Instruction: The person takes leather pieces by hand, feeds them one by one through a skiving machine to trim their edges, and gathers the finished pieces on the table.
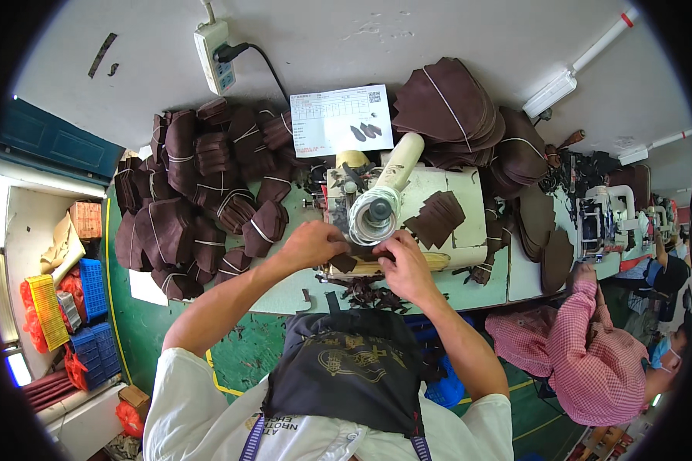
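Observation:
In front of a cream-coloured bench machine [454, 184], both hands work close together at its front edge. My left hand [315, 244] has bent fingers closed on a small dark brown leather piece [343, 263]. From the other side my right hand [405, 265] pinches at the same strip, thumb and forefinger together; its exact grip is partly hidden. Just above the hands, a coil of white cord [374, 217] hangs round a dark knob on the machine's arm. A fanned stack of brown leather pieces [436, 219] lies on the machine's bed, right of the coil.
Tied bundles of brown leather [161, 230] crowd the table's left side. Larger leather stacks [446, 104] stand behind, beside a printed sheet [341, 121]. Dark scraps [373, 293] lie below the machine. A co-worker in a checked shirt [592, 353] sits at right; crates [92, 353] stand at left.

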Tool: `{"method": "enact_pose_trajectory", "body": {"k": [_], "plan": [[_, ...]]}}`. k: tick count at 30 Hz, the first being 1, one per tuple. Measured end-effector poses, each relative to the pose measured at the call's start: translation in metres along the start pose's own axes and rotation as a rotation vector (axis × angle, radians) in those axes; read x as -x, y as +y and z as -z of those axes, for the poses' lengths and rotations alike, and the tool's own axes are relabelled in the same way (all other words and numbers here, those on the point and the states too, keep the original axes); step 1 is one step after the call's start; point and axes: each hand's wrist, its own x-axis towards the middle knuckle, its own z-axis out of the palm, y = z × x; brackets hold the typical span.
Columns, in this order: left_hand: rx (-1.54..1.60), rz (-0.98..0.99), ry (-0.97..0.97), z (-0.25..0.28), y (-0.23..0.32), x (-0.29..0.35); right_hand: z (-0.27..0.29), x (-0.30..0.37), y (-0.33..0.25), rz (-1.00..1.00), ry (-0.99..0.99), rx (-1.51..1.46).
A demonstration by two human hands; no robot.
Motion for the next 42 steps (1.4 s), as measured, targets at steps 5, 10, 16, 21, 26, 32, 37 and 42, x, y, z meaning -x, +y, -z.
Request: {"method": "enact_pose_trajectory", "body": {"k": [5,10,16,21,26,32,37,42], "plan": [[0.203,-0.041,-0.057,0.004,-0.017,0.012,-0.001,0.002,-0.004,-0.035,0.062,0.197],[0.167,0.066,0.073,0.006,-0.013,0.014,0.013,0.005,0.001,-0.106,-0.08,0.073],[0.036,-0.09,0.092,-0.002,0.002,0.009,0.001,-0.005,-0.007,0.009,-0.009,0.044],[0.172,-0.023,-0.029,0.005,-0.01,0.015,0.004,0.001,-0.002,-0.084,-0.002,0.175],[0.123,0.002,0.053,-0.002,-0.006,0.009,0.014,-0.001,-0.001,-0.075,-0.116,0.036],[0.185,-0.063,-0.05,0.002,-0.006,0.012,0.003,-0.006,-0.005,-0.071,-0.062,0.159],[0.148,-0.047,0.053,-0.002,-0.017,0.014,0.016,0.001,0.002,-0.158,-0.153,0.085],[0.049,-0.005,0.149,-0.006,0.009,0.008,0.02,-0.002,-0.009,-0.114,-0.155,0.03]]}}
